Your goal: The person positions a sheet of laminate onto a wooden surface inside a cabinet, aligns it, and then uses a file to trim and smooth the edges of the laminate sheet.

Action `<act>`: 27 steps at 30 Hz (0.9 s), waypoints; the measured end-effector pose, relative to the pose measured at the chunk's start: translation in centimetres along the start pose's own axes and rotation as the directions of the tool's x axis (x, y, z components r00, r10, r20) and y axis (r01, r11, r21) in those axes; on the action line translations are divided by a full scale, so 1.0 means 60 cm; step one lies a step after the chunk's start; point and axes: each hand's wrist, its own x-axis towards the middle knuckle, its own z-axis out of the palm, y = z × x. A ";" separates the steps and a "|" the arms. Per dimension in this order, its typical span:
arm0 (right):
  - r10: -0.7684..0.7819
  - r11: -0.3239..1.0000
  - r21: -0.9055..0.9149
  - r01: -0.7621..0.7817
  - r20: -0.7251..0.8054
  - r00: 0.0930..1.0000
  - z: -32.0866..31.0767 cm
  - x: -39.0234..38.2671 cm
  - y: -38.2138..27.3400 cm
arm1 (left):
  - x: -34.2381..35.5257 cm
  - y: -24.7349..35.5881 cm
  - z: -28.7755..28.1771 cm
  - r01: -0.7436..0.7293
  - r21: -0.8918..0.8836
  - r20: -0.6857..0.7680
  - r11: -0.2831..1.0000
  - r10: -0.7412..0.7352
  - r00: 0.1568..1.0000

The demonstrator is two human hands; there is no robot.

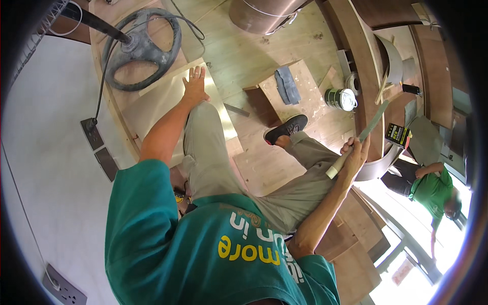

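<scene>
My left hand (196, 89) lies flat with its fingers stretched out on a shiny metal sheet (162, 96), beside my left knee. In my right hand (355, 158) is a long flat file (374, 122), its grey-green blade slanting up and to the right. The file's pale round handle (333, 170) sticks out below my fingers. The right hand is over my right leg, close to a curved wooden edge.
A dusty black wheel-shaped base (145, 60) with a pole and cable stands at the upper left. A grey-blue cloth (287, 86) lies on a low wooden box (305, 76). Near it are a can (339, 99) and a black-yellow box (398, 135). Another person (432, 188) bends at the right.
</scene>
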 end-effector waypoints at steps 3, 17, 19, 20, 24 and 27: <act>0.055 0.998 -0.030 -0.055 0.011 0.998 0.026 -0.013 0.057 | 0.005 -0.001 0.004 -0.005 0.002 0.003 1.000 0.005 1.000; 0.284 0.942 -0.328 -0.062 0.687 0.669 0.388 -0.077 0.232 | 0.005 -0.009 -0.002 0.025 0.021 0.016 0.999 -0.025 1.000; 0.200 0.909 -0.392 0.141 0.708 0.677 0.456 -0.053 0.252 | 0.008 -0.001 -0.006 0.014 0.018 0.013 1.000 -0.014 1.000; 0.160 0.875 -0.419 0.241 0.722 0.673 0.488 -0.041 0.261 | 0.009 0.003 -0.006 0.012 0.015 0.013 1.000 -0.012 1.000; 0.091 0.797 -0.427 0.427 0.783 0.615 0.594 -0.024 0.258 | 0.004 0.002 -0.007 0.027 -0.008 0.014 1.000 -0.027 1.000; 0.184 0.802 -0.470 0.370 0.783 0.595 0.639 -0.023 0.251 | 0.005 0.004 -0.007 0.048 -0.029 0.027 0.998 -0.048 0.999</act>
